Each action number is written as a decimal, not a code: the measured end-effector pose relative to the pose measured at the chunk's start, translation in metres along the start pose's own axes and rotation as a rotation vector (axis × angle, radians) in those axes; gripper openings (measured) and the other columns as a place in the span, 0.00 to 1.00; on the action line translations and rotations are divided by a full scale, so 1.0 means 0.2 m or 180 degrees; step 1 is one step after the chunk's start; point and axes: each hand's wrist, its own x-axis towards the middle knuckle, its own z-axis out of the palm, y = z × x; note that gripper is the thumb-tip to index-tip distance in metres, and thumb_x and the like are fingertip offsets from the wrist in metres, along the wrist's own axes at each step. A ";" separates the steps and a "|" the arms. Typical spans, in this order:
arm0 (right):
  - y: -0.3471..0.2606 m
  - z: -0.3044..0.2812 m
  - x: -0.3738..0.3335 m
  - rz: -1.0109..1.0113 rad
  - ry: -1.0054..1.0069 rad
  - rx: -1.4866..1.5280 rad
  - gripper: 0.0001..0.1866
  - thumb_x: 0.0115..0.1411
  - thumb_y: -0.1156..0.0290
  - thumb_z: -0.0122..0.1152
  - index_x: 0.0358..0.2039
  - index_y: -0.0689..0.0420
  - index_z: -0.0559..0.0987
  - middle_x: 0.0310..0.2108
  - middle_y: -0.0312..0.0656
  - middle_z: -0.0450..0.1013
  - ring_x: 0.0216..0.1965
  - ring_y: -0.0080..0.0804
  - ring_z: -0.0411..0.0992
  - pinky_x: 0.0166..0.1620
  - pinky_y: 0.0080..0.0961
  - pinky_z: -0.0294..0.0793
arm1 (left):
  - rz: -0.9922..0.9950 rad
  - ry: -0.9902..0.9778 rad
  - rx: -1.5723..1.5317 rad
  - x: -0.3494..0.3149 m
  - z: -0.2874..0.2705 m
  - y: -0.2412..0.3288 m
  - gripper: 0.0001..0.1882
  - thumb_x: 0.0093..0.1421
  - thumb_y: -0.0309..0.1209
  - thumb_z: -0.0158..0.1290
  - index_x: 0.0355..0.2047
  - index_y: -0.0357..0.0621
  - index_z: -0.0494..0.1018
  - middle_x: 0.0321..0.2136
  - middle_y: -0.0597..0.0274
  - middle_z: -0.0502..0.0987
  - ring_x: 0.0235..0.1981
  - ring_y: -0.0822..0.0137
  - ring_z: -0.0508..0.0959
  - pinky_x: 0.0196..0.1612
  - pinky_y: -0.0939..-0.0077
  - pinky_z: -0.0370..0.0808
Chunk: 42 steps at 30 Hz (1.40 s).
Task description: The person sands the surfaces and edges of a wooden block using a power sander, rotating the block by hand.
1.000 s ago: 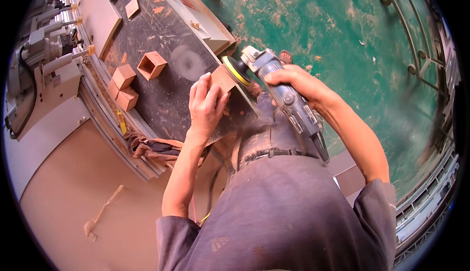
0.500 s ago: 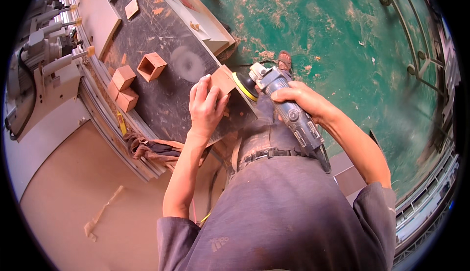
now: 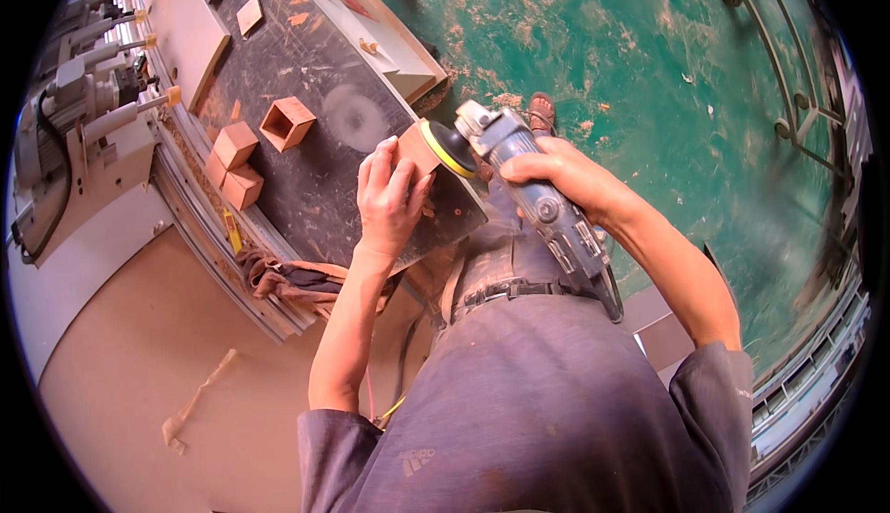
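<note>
My left hand [image 3: 389, 193] grips a small wooden box [image 3: 416, 150] at the right edge of the dark worktable [image 3: 320, 184], fingers along its side. In my right hand [image 3: 561, 179] is an angle grinder [image 3: 535, 184], its body slanting down toward my waist. The grinder's round yellow-edged sanding pad [image 3: 448, 149] lies against the right face of the box. Farther left on the table, an open-ended wooden box [image 3: 288, 125] rests on its side. Beside it, several more wooden blocks or boxes [image 3: 235, 156] sit close together.
A flat wooden piece [image 3: 249, 15] lies toward the table's far end. A crumpled cloth [image 3: 292, 283] and a yellow-handled tool [image 3: 232, 230] lie along the metal rail at left. Machinery [image 3: 88, 96] lines the far left. A metal rack [image 3: 788, 68] stands on the dusty green floor [image 3: 640, 59].
The grinder has moved left and slightly up, and its pad now overlaps the box's right face. My left hand has barely shifted.
</note>
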 end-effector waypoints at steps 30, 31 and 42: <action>-0.01 0.00 0.11 -0.0135 -0.0085 0.0146 0.16 0.59 0.56 0.69 0.33 0.58 0.82 0.27 0.34 0.75 0.24 0.21 0.72 0.28 0.26 0.70 | 0.0082 0.0047 0.0112 -0.01 0.01 -0.02 0.18 0.52 0.30 0.74 0.40 0.38 0.78 0.58 0.41 0.77 0.53 0.42 0.79 0.57 0.52 0.78; -0.01 -0.01 0.12 -0.0125 -0.0090 0.0143 0.16 0.59 0.56 0.69 0.33 0.58 0.82 0.27 0.34 0.75 0.24 0.21 0.72 0.28 0.26 0.70 | 0.0088 0.0058 0.0108 -0.01 0.01 -0.02 0.19 0.52 0.30 0.74 0.40 0.38 0.78 0.58 0.41 0.77 0.53 0.42 0.79 0.57 0.52 0.78; 0.18 -0.13 0.16 0.0367 -0.0001 0.0153 0.19 0.59 0.56 0.70 0.35 0.61 0.82 0.27 0.36 0.76 0.24 0.23 0.72 0.27 0.28 0.70 | 0.0078 0.0073 0.0089 0.01 0.01 -0.01 0.19 0.51 0.29 0.74 0.39 0.37 0.78 0.58 0.41 0.77 0.51 0.42 0.79 0.56 0.52 0.78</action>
